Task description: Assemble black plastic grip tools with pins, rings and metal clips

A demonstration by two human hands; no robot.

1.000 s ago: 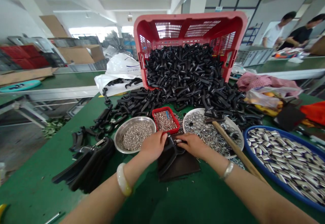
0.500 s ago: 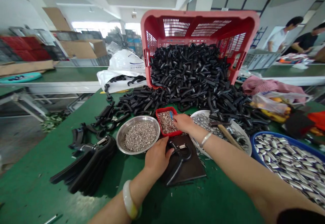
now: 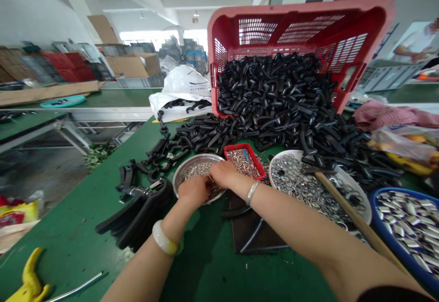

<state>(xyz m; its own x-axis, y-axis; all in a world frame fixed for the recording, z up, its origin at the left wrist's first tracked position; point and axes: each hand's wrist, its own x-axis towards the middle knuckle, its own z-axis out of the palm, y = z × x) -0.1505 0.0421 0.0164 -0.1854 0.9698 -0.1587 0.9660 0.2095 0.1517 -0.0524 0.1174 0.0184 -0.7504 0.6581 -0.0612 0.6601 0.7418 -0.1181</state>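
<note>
My left hand (image 3: 194, 191) and my right hand (image 3: 222, 174) are close together over a steel bowl (image 3: 199, 160) of small metal pins. The left fingers reach down into the pins and are partly hidden. My right hand sits by the bowl's rim, and I cannot see whether either hand holds a pin. Behind the bowl stands a small red tray (image 3: 244, 161) of similar pins. A curved black plastic part (image 3: 236, 211) lies on a dark board (image 3: 255, 235), partly under my right forearm.
A tipped red crate (image 3: 298, 32) spills a heap of black plastic parts (image 3: 274, 92) across the green bench. To the right lie a plate of metal rings (image 3: 308, 188), a wooden-handled hammer (image 3: 350, 210) and a blue tray of silver tubes (image 3: 408, 224).
Both hands have moved left, away from the black part on the board, and now meet over the steel bowl. The view has also swung left, shifting everything rightward.
</note>
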